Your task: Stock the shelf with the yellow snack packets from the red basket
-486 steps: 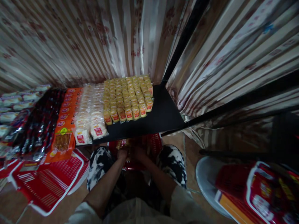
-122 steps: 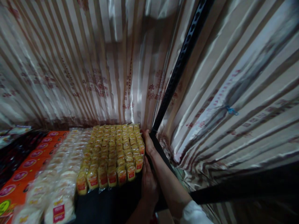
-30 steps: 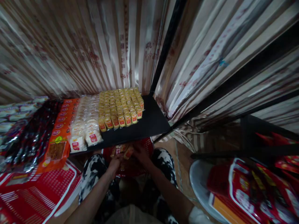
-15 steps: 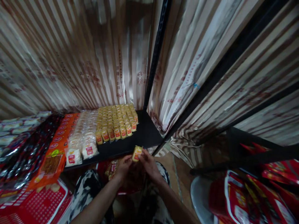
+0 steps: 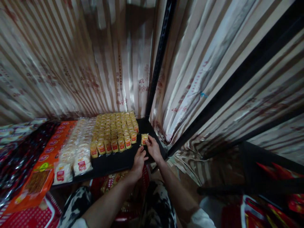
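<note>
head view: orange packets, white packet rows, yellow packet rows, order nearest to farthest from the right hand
1. Yellow packet rows: just left of the right hand
2. White packet rows: further left
3. Orange packets: left again

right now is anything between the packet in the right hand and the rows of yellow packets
Nothing visible: only black shelf shows between the packet, held in the right hand, and the rows of yellow packets beside it. The left hand is nearer the front edge, outside that gap.
</note>
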### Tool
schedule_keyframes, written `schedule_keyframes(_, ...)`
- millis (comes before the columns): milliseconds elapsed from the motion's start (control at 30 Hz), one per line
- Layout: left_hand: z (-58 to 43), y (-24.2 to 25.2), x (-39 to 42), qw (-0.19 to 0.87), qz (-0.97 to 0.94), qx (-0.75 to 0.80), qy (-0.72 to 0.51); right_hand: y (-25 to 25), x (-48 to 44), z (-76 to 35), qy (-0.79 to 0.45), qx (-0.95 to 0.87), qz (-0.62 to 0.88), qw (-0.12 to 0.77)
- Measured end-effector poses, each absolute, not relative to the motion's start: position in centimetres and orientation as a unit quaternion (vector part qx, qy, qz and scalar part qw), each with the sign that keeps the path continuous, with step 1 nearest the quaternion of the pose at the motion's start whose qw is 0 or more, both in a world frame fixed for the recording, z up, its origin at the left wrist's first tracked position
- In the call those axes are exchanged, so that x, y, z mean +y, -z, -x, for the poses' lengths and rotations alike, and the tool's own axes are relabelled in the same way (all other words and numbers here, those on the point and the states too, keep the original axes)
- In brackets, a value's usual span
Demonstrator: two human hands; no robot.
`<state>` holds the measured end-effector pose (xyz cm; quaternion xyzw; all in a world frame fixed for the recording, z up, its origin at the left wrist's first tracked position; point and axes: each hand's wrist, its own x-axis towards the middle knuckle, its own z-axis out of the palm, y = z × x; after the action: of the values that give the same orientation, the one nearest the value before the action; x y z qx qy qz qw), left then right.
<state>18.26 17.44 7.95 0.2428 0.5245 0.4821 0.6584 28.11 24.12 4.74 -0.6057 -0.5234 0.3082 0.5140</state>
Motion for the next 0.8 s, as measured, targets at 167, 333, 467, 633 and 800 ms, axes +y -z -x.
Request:
schedule_keyframes(167,-17.8,-7.6,19.4,0.627,-0.241,0.544,-0.502,-3.9,27.3,-27.4,-0.263,-0.586,0.617,0.455)
schedule_keyframes(333,-16.9,-7.1,20.4,0.616,-0.252,0.551,-0.503,-2.9,29.4,-26.2,-0.249,-0.614,0.613,0.43)
schedule_keyframes(467,-16.7,-6.8,20.9,0.619,-0.246,0.555,-0.499,-2.4,30.0,-25.8,-0.243,-0.64,0.603,0.41)
schedule_keyframes(633,-16.5,-6.7,21.3,0.619,-0.251,0.543,-0.509,-2.2,29.8,-25.5,-0.28,-0.607,0.586,0.457)
schedule_keyframes(800,-16.2,-6.4,21.6,0.616,-0.248,0.543,-0.514,-2.3,29.7,-24.8,-0.251,-0.619,0.594,0.448)
